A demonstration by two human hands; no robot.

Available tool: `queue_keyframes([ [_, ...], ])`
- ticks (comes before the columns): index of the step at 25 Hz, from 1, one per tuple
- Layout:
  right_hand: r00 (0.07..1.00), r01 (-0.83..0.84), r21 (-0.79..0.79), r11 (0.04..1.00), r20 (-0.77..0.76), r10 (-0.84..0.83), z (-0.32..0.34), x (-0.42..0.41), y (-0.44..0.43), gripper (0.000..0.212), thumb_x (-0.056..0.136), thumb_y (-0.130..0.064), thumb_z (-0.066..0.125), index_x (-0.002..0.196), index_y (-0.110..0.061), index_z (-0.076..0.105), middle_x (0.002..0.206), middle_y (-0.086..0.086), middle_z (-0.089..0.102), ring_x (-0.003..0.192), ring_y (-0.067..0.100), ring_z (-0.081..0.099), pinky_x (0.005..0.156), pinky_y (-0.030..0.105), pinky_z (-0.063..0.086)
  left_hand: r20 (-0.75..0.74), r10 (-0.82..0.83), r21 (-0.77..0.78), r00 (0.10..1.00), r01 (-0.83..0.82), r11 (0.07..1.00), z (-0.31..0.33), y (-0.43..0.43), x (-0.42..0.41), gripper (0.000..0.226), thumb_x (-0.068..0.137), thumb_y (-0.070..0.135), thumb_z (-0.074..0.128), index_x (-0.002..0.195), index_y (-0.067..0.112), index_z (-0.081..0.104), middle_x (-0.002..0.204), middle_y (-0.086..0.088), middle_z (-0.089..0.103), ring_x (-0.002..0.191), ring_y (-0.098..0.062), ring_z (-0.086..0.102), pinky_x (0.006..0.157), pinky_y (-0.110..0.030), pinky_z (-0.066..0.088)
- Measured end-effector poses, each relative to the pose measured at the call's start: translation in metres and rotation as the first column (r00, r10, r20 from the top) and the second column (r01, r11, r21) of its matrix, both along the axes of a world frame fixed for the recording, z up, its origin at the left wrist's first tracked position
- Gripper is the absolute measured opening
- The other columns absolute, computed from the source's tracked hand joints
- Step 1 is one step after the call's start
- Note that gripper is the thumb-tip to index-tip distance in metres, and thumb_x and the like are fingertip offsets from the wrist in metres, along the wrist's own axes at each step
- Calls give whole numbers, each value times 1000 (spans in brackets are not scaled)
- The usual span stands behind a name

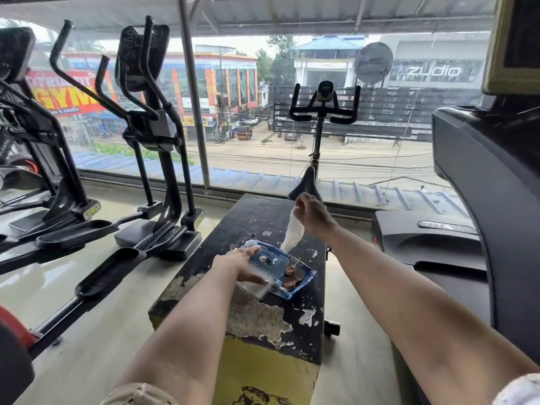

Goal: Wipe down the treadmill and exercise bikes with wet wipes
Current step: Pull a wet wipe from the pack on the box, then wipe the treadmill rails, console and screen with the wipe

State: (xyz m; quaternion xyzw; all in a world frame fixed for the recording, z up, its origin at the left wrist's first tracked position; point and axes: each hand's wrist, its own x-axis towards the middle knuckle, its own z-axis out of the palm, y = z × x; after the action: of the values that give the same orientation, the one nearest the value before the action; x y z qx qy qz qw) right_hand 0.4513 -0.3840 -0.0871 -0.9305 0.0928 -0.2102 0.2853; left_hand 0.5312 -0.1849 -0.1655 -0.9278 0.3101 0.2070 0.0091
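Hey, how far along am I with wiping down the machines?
Just starting. Done: the pack lies open on the bench. In hand: the right hand pinches a wipe, drawn partway out, while the left hand presses the pack. To do: the treadmill and bike, apparently all the wiping.

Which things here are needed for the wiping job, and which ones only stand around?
For the job:
- wet wipe, pinched by the right hand
- wipes pack, pressed down by the left hand
- spin bike
- treadmill

Only standing around:
- elliptical trainers
- worn black box under the pack
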Motion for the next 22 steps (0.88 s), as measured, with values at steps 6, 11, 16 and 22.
queue_keyframes([
  [6,994,36,-205,978,-98,-57,31,-14,-37,8,86,-13,62,91,-6,60,93,4,60,89,23,56,73,28,41,24,-83,-128,996,85,988,22,-11,6,95,73,64,73,151,40,25,160,2,25,143,-24,34,116,-48,30],
  [11,967,140,-267,954,-171,-189,42,-41,-63,13,85,-13,63,96,-6,62,91,9,62,88,24,58,72,28,43,-264,-207,-408,942,86,909,53,-50,3,57,88,35,71,140,22,50,128,-10,64,109,-22,63,104,-41,48],
  [16,938,167,-329,929,-236,-252,45,-75,-91,12,85,-15,64,96,-10,61,89,7,62,86,23,60,74,29,47,-158,-294,-311,943,234,921,79,-106,-2,33,96,20,62,128,11,63,121,-10,67,97,-20,66,89,-29,55],
  [22,911,209,-357,911,-268,-314,51,-107,-153,10,85,-12,59,94,-7,60,90,10,63,80,24,56,71,30,46,237,-413,-245,879,466,850,106,-190,-16,40,96,36,58,136,34,54,133,4,61,122,-18,57,101,-33,45],
])
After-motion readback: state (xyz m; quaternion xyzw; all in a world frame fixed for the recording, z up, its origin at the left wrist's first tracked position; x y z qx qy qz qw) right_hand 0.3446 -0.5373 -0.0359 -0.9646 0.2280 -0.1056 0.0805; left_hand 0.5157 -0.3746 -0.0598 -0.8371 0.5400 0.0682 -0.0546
